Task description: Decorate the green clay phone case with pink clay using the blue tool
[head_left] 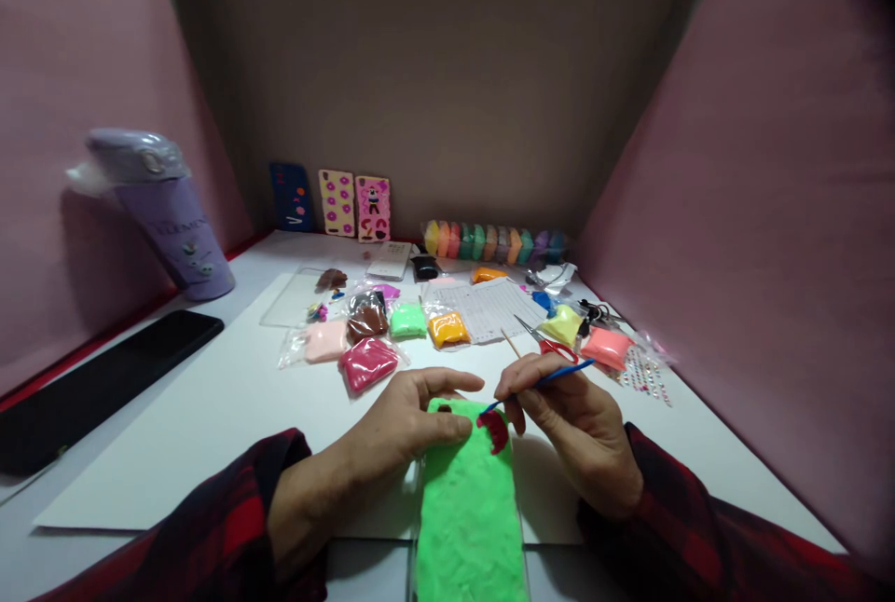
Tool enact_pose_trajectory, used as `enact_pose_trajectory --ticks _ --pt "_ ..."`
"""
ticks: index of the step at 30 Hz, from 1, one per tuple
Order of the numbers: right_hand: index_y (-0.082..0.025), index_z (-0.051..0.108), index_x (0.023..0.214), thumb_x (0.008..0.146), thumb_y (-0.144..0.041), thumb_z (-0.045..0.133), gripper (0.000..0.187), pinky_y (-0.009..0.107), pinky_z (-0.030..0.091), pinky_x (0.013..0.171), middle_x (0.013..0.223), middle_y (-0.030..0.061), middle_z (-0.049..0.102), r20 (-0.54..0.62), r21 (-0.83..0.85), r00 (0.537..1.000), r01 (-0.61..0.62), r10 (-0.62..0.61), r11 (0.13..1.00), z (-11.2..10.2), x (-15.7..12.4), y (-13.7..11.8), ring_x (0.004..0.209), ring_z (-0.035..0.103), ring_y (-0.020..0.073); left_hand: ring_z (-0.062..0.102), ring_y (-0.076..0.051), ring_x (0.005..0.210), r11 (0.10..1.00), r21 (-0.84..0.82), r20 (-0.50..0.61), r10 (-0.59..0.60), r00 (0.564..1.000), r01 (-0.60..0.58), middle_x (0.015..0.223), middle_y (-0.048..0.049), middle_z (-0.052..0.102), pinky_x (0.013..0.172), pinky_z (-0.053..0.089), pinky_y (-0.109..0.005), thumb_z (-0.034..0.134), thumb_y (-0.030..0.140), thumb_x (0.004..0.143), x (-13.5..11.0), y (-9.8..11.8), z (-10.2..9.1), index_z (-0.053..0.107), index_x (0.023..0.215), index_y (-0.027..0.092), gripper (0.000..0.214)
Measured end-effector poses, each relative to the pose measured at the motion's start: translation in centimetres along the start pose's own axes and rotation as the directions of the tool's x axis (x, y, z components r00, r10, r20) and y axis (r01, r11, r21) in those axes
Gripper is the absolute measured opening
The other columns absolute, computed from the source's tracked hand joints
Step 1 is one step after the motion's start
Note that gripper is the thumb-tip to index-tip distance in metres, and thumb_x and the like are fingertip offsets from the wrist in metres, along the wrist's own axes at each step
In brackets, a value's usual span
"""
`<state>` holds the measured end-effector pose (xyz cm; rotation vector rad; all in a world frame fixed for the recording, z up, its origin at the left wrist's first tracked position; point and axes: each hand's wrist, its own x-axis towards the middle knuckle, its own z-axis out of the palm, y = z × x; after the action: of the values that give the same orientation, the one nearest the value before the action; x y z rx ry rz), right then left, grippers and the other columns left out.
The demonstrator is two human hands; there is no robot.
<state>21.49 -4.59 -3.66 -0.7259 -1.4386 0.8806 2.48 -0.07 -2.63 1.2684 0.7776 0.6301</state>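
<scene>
A phone case covered in bright green clay (470, 513) lies in front of me, its camera hole at the top left. A dark red clay piece (498, 434) with a notched edge sits near its upper right. My left hand (412, 416) steadies the top of the case, thumb pressed on the green clay and fingers around the far edge. Between the fingers of my right hand (570, 420) is a thin blue modelling tool (559, 375). The tool's tip touches or hovers just at the red piece's upper left; I cannot tell which.
Several clay packets, such as the crimson one (369, 366) and the orange one (448, 329), lie beyond my hands. Red-handled scissors (556, 346) and a wooden stick (511, 342) are nearby. A black phone (118, 378) and a purple tumbler (172, 229) stand left. Decorated cases (337, 203) lean at the back.
</scene>
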Motion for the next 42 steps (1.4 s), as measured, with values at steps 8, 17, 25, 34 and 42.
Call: enact_pose_trajectory --ticks 8,17,25,34,42 --pt "-0.023 0.065 0.094 0.094 -0.018 0.054 0.012 0.027 0.050 0.056 0.088 0.0021 0.058 0.065 0.076 0.998 0.002 -0.007 0.997 0.33 -0.02 -0.31 0.063 0.061 0.0112 0.059 -0.018 0.078 0.998 -0.051 0.010 -0.022 1.000 0.023 0.094 -0.0056 0.069 0.071 0.042 -0.030 0.076 0.022 0.062 0.00 -0.08 0.02 0.067 0.113 0.016 0.052" --pt "-0.022 0.065 0.094 0.094 -0.021 0.055 0.010 0.028 0.047 0.055 0.085 0.0028 0.059 0.091 0.073 0.996 -0.005 -0.002 0.997 0.29 0.00 -0.21 0.063 0.060 0.0125 0.060 -0.019 0.080 0.999 -0.037 0.002 -0.017 1.000 0.017 0.095 -0.0064 0.070 0.071 0.042 -0.029 0.076 0.022 0.061 -0.02 -0.17 0.10 0.068 0.112 0.016 0.051" --pt "-0.023 0.066 0.092 0.094 -0.019 0.054 0.012 0.026 0.042 0.055 0.088 0.0029 0.060 -0.052 0.034 0.998 0.036 -0.035 0.999 -0.23 -0.14 0.31 0.065 0.054 0.0123 0.059 -0.017 0.077 1.000 -0.010 -0.004 -0.018 1.000 0.018 0.091 -0.0043 0.069 0.069 0.042 -0.028 0.076 0.023 0.063 0.05 -0.06 0.02 0.068 0.111 0.016 0.050" --pt "-0.024 0.065 0.094 0.094 -0.017 0.054 0.013 0.026 0.046 0.059 0.090 0.0020 0.059 0.024 0.041 1.000 0.003 -0.004 0.999 0.13 -0.33 -0.02 0.065 0.056 0.0109 0.060 -0.020 0.082 0.999 -0.032 0.005 -0.018 1.000 0.018 0.098 -0.0070 0.069 0.073 0.043 -0.031 0.076 0.024 0.063 -0.07 -0.10 0.09 0.067 0.113 0.016 0.052" --pt "-0.023 0.065 0.095 0.094 -0.017 0.054 0.013 0.024 0.047 0.058 0.089 0.0021 0.058 0.013 0.017 1.000 0.015 -0.015 1.000 -0.01 -0.30 0.07 0.065 0.056 0.0097 0.059 -0.019 0.081 0.999 -0.032 0.018 -0.030 0.999 0.031 0.091 -0.0046 0.069 0.072 0.042 -0.030 0.076 0.024 0.062 0.02 -0.17 0.03 0.066 0.114 0.015 0.053"
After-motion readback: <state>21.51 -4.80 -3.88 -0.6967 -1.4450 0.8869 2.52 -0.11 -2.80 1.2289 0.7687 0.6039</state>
